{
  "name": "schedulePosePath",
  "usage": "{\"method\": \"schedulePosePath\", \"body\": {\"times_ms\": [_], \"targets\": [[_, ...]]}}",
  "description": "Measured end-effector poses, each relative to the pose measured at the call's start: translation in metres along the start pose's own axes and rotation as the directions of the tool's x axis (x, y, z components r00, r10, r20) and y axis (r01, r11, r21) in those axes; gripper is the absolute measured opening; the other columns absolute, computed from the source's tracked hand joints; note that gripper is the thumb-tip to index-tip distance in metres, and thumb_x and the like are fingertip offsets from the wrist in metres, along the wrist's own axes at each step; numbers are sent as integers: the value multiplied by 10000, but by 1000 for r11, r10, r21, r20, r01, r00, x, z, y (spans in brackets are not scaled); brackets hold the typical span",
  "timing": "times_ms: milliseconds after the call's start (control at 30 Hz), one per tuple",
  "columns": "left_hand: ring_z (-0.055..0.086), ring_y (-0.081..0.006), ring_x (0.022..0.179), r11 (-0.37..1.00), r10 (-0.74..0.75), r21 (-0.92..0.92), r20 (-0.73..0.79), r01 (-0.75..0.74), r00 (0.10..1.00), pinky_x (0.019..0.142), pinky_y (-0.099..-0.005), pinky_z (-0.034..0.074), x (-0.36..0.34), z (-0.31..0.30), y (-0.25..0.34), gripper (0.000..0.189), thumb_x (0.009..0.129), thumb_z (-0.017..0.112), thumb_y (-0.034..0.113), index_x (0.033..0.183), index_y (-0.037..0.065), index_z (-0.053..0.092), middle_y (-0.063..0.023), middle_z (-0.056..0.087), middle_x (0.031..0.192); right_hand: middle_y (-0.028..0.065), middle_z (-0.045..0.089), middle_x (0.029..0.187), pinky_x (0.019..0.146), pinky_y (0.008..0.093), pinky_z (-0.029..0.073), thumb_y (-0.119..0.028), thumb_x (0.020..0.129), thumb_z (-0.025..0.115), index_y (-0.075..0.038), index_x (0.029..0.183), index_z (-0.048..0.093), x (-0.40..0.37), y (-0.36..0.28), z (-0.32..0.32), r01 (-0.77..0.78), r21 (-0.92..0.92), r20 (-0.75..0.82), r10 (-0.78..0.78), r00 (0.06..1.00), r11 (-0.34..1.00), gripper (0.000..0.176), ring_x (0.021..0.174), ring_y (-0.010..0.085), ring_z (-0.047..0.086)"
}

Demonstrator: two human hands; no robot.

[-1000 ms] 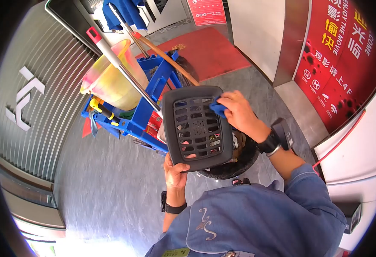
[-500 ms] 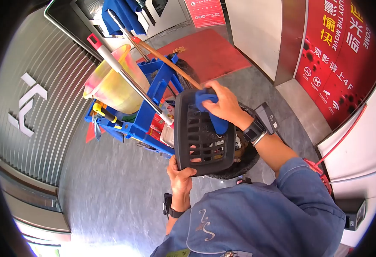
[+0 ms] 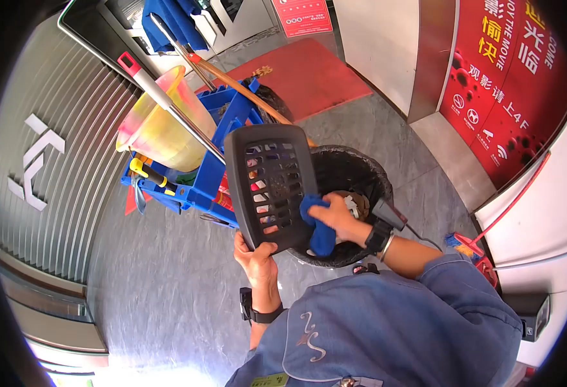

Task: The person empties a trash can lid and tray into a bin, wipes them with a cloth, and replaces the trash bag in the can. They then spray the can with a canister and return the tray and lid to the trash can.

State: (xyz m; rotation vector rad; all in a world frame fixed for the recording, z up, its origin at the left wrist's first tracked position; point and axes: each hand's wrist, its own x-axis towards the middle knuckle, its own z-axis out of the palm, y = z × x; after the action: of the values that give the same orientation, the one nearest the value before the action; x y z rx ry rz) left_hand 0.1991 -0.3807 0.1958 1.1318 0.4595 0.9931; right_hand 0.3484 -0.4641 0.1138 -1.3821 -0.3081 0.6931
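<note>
My left hand (image 3: 258, 263) is closed on the lower left corner of a black slotted plastic cover (image 3: 284, 187), holding it tilted up in front of me. A folded blue cloth (image 3: 323, 237) is gripped in my right hand (image 3: 340, 218), against the cover's lower right edge. Behind and to the right stands a round bin with a black liner (image 3: 377, 173), with some rubbish inside. The cover overlaps the bin's left side and hides part of it.
At the left, a blue cleaning cart (image 3: 209, 187) carries a yellow-pink bucket (image 3: 173, 129) and a red-tipped pole (image 3: 157, 90). A wooden handle (image 3: 251, 93) slants behind the cover. A red-handled brush (image 3: 467, 244) stands at right, near a red wall poster (image 3: 496, 84).
My right hand and the cloth have moved from the cover's top edge down to its lower right edge. The cover has shifted left and turned, uncovering more of the bin.
</note>
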Motion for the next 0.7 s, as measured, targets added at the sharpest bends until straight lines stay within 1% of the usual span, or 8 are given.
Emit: {"method": "schedulePosePath", "body": {"times_ms": [33, 100, 200, 233, 300, 367, 500, 700], "targets": [[604, -258, 765, 1000, 4, -13, -10, -4, 1000, 696, -348, 491, 2, 0, 1, 440, 473, 447, -118, 908, -51, 448, -162, 563, 906, 124, 549, 756, 496, 320, 485, -125, 659, 650, 96, 886, 477, -11, -7, 8, -274, 225, 144, 247, 958, 935, 361, 593, 191, 570], [604, -259, 761, 999, 11, -39, -29, -12, 1000, 690, -348, 492, 5, 2, 2, 443, 476, 439, -117, 914, -55, 447, -158, 559, 889, 127, 554, 740, 433, 336, 492, -94, 669, 623, 106, 884, 481, -15, 4, 16, -263, 370, 126, 233, 964, 891, 326, 537, 206, 576], [604, -261, 762, 998, -7, -59, -36, 5, 999, 688, -349, 494, 7, -3, -3, 458, 481, 441, -111, 935, -52, 452, -149, 555, 898, 152, 560, 714, 483, 338, 492, -99, 661, 627, 101, 875, 463, -8, -7, 4, -259, 230, 216, 210, 954, 938, 336, 577, 214, 580], [605, -263, 764, 997, -17, -71, -35, 15, 999, 690, -349, 494, 8, -6, -5, 461, 481, 442, -110, 938, -51, 454, -149, 555, 907, 161, 552, 740, 507, 345, 489, -106, 651, 640, 83, 883, 460, -8, -15, -2, -112, -27, 133, 115, 984, 993, 350, 604, 233, 580], [605, -269, 778, 999, -38, -39, 4, 39, 999, 700, -349, 492, 7, -10, -9, 465, 482, 442, -108, 943, -51, 459, -152, 552, 943, 180, 536, 792, 556, 359, 484, -121, 630, 667, 47, 899, 453, -9, -36, -13, 144, -543, 57, -135, 989, 827, 383, 658, 271, 581], [603, -275, 795, 995, -85, -58, 29, 87, 996, 712, -347, 489, 7, -13, -13, 474, 482, 440, -110, 952, -55, 463, -158, 547, 983, 185, 497, 854, 598, 372, 469, -139, 613, 682, -2, 913, 449, 0, -47, -16, 399, -698, 19, -542, 840, 595, 404, 706, 320, 558], [597, -288, 828, 969, -190, -130, 135, 208, 972, 735, -342, 485, 5, -18, -14, 510, 482, 435, -121, 988, -68, 470, -174, 528, 1061, 148, 454, 921, 635, 404, 447, -110, 621, 661, -86, 874, 491, 20, -83, -15, 564, -801, 169, -828, 534, 201, 305, 810, 346, 507], [592, -290, 846, 948, -251, -130, 250, 289, 935, 773, -350, 482, -2, -4, -12, 528, 493, 445, -126, 1018, -74, 466, -182, 502, 1115, 94, 507, 889, 669, 370, 442, -53, 605, 646, -87, 826, 568, 44, -112, 20, 615, -771, 87, -931, 354, 161, 237, 819, 298, 512]]}}
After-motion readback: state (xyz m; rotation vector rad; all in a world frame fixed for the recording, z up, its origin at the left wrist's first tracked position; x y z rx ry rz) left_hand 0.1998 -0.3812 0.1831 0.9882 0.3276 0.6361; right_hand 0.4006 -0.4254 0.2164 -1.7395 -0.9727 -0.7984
